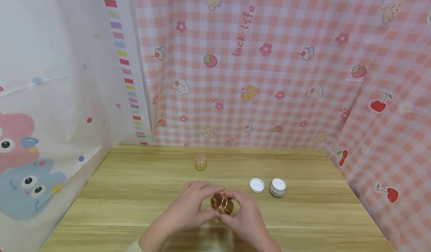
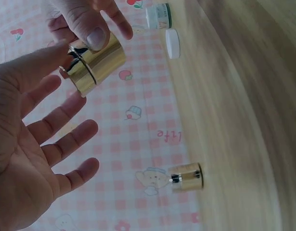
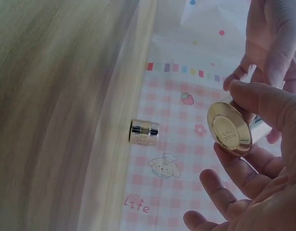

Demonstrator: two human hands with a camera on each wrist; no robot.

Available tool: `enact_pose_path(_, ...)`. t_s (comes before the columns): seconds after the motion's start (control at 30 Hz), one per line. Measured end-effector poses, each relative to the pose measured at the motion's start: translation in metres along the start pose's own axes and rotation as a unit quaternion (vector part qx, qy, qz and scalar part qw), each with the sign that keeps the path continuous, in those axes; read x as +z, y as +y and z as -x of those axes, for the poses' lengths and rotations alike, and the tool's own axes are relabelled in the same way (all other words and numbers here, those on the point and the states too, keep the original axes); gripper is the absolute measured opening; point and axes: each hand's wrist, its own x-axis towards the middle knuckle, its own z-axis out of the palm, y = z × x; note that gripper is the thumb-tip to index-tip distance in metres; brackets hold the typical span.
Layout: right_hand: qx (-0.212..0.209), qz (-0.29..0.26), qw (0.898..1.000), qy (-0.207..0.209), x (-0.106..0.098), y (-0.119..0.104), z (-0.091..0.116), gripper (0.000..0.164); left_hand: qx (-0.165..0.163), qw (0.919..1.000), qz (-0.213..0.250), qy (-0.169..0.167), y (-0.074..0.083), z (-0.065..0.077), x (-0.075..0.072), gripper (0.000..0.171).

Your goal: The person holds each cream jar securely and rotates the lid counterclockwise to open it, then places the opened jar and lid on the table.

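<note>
A shiny gold cosmetic jar (image 1: 223, 204) is held tilted between both hands, above the near middle of the table. My left hand (image 1: 190, 209) pinches its left end between thumb and fingertips. From the other side my right hand (image 1: 248, 215) grips the jar by its base end, thumb and fingers on opposite sides. In the right wrist view the round gold base (image 3: 228, 129) faces the camera, with small raised lettering. A seam ring (image 2: 84, 65) runs round the jar in the left wrist view. The other fingers of both hands are spread loosely.
A smaller gold jar (image 1: 201, 163) stands near the table's back edge. Right of the hands, a white lid (image 1: 257, 185) lies beside a small jar with a white top (image 1: 277, 187). Patterned cloths (image 1: 249, 72) hang behind and beside the wooden table (image 1: 111, 192).
</note>
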Motion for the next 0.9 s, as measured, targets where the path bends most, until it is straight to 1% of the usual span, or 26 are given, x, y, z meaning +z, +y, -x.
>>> enact_pose_path(0.1,-0.003,-0.001,1.000,-0.001,0.0000,0.0004,0.0005,0.049,0.020,0.9993,-0.031,-0.011,0.0016,-0.0024,-0.0023,0.065)
enact_pose_path(0.2,-0.004,-0.006,1.000,0.000,0.0005,0.0012,0.0008,0.051,0.041,0.9971,-0.062,-0.014,0.0034,-0.0044,-0.0040,0.063)
enact_pose_path(0.3,-0.005,-0.011,1.000,0.000,0.0014,0.0020,0.0013,0.049,0.049,0.9961,-0.072,-0.011,0.0039,-0.0053,-0.0043,0.061)
enact_pose_path(0.53,-0.009,-0.001,1.000,-0.003,0.0024,0.0040,0.0021,0.047,0.046,0.9962,-0.071,-0.016,0.0044,-0.0064,-0.0037,0.055)
enact_pose_path(0.8,-0.022,0.004,1.000,-0.016,0.0014,0.0039,0.0026,0.050,0.044,0.9967,-0.064,-0.023,0.0043,-0.0064,-0.0042,0.052)
enact_pose_path(0.9,-0.033,0.009,0.999,-0.009,0.0020,0.0043,0.0032,0.051,0.042,0.9969,-0.060,-0.028,0.0039,-0.0064,-0.0047,0.051)
